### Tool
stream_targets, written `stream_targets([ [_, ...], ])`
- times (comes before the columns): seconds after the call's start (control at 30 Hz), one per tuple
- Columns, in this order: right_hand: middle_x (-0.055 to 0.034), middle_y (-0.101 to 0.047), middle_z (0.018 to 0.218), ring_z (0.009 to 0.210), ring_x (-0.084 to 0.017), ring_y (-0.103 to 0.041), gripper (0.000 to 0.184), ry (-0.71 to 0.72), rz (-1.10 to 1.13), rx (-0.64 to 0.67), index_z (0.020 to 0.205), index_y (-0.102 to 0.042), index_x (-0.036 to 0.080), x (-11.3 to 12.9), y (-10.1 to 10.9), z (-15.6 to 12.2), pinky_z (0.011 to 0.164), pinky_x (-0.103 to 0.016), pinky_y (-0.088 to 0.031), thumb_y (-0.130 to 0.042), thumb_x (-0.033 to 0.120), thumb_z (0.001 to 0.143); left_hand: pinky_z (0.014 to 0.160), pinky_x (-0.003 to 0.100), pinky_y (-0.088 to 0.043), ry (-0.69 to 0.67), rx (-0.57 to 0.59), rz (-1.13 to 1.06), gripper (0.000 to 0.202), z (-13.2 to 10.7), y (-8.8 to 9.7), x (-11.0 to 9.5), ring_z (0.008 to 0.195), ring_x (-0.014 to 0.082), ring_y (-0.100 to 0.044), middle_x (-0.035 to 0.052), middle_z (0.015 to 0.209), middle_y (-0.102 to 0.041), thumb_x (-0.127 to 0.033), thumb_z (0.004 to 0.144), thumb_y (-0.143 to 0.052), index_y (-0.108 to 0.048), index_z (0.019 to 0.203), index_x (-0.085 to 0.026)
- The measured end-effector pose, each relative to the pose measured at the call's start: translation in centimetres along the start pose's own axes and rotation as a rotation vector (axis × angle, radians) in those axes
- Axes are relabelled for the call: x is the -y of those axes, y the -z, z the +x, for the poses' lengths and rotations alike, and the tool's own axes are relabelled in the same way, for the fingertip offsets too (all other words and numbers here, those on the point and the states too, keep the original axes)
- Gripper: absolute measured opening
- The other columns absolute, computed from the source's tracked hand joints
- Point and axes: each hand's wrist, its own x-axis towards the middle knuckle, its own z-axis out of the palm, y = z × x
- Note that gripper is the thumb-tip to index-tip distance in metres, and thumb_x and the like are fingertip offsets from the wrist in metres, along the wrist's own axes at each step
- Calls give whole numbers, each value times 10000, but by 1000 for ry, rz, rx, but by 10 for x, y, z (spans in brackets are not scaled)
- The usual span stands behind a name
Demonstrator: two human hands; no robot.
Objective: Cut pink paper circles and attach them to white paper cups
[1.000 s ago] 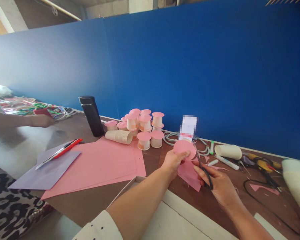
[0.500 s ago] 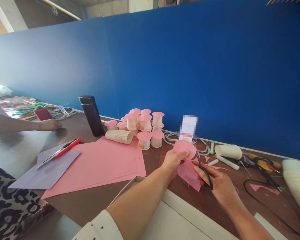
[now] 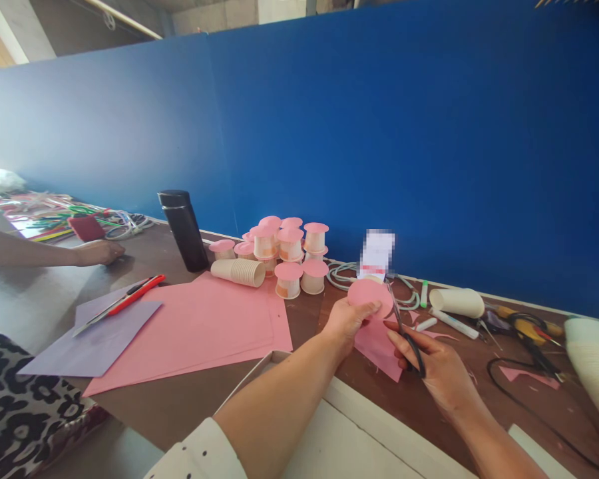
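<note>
My left hand pinches a round pink paper disc above the brown table, thumb on its lower edge. My right hand is closed round the black handles of a pair of scissors, whose blades reach up along the disc's right edge. A loose pink paper offcut hangs or lies just below the disc, between both hands. Behind stands a cluster of small paper cups topped with pink discs.
Large pink sheets and a lilac sheet with a red utility knife lie to the left. A black flask, stacked cups lying sideways, cables, pens and tools line the blue wall. Another person's hand rests far left.
My hands, disc and scissors have barely shifted. The other person's hand at far left slid right along the table, uncovering a dark red object behind it.
</note>
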Motion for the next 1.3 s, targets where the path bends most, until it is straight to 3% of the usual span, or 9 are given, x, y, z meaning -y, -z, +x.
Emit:
stream_targets([
  [0.77, 28, -587, 549, 541, -162, -553, 540, 55, -124, -8, 1091, -771, 186, 15, 0, -5, 572, -278, -463, -761, 465, 629, 612, 275, -427, 14, -30, 18, 453, 0, 0, -3, 643, 149, -565, 99, 789, -681, -338, 531, -832, -704, 881, -79],
  [1.1, 8, -651, 654, 646, -187, -627, 531, 55, -46, -3, 1140, -743, 198, 8, -5, -7, 610, -269, -485, -750, 466, 682, 578, 262, -382, -4, -40, 15, 435, 1, 0, -1, 584, 116, -506, 77, 712, -645, -347, 529, -833, -692, 833, -71],
  [1.3, -7, -676, 671, 673, -192, -631, 546, 67, -76, 40, 1141, -737, 188, 9, -6, -7, 623, -263, -500, -728, 513, 703, 631, 269, -422, 1, -40, 4, 473, 4, 0, 2, 679, 147, -574, 103, 824, -677, -340, 536, -831, -690, 902, -75],
])
